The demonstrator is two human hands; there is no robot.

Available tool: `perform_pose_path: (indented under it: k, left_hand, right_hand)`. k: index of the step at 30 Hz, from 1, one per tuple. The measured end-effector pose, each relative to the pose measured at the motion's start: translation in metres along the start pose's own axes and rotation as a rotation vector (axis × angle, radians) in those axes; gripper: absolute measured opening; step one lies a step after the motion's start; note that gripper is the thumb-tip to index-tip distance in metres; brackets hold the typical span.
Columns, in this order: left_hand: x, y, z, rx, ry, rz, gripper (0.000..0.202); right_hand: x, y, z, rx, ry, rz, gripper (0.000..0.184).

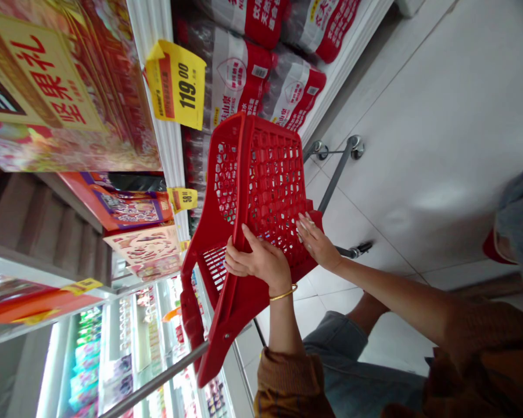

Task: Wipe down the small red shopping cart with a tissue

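A red plastic shopping cart (272, 168) with mesh sides and grey metal legs fills the middle of the head view, which is rolled sideways. My left hand (261, 261), with a gold bangle (283, 293) at its wrist, has its fingers hooked over the cart's rim and its thumb spread apart. Flat against the lower mesh lies my right hand (318, 241), its fingers stretched out and a ring on one of them. Its thumb is hidden. The cart's red handle (192, 313) is beyond my left hand, touched by neither hand.
Packs of red-labelled water bottles (239, 69) line a low shelf beside the cart. Above hang yellow price tags (178, 84) and boxed goods (47, 81). Lit shelves (135, 342) stand farther off. Pale floor tiles (418, 133) spread to the right, where a person's clothed leg (518, 203) shows.
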State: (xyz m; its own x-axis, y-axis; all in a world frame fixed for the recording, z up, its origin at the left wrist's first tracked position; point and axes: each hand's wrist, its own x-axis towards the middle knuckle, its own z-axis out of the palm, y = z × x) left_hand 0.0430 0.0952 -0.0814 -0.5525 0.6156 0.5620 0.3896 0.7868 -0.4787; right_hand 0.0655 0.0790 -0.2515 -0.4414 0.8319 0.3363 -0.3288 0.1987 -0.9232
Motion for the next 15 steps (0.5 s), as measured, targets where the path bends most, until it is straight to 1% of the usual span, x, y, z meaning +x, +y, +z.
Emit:
perform_pose_path:
  k: [4,6,8,10,11,13,15]
  left_hand:
    - [-0.001,-0.006,0.0,0.005,-0.028,0.004,0.047]
    - [-0.002,-0.008,0.0,0.006,-0.03,0.007,0.047]
    - [-0.002,-0.009,-0.001,0.005,-0.022,0.012,0.047]
    - [-0.002,-0.008,-0.002,0.003,-0.013,0.018,0.046]
    - [-0.002,-0.007,-0.002,0.002,-0.011,0.014,0.046]
    - [-0.002,-0.005,-0.004,0.001,-0.015,0.002,0.045]
    - [-0.001,-0.002,-0.005,0.005,-0.018,-0.007,0.044]
  right_hand:
    - [-0.007,0.0,-0.006,0.043,-0.041,-0.035,0.05]
    - [-0.002,-0.004,-0.01,0.073,0.001,-0.039,0.047]
    - [0.01,-0.01,-0.013,0.08,0.102,-0.016,0.042]
    - [0.029,-0.016,-0.014,0.062,0.207,0.035,0.034]
    - [0.039,-0.018,-0.014,0.049,0.239,0.062,0.029]
    - [0.058,-0.022,-0.012,0.027,0.275,0.089,0.026]
    - [0.07,-0.023,-0.008,0.013,0.259,0.088,0.029]
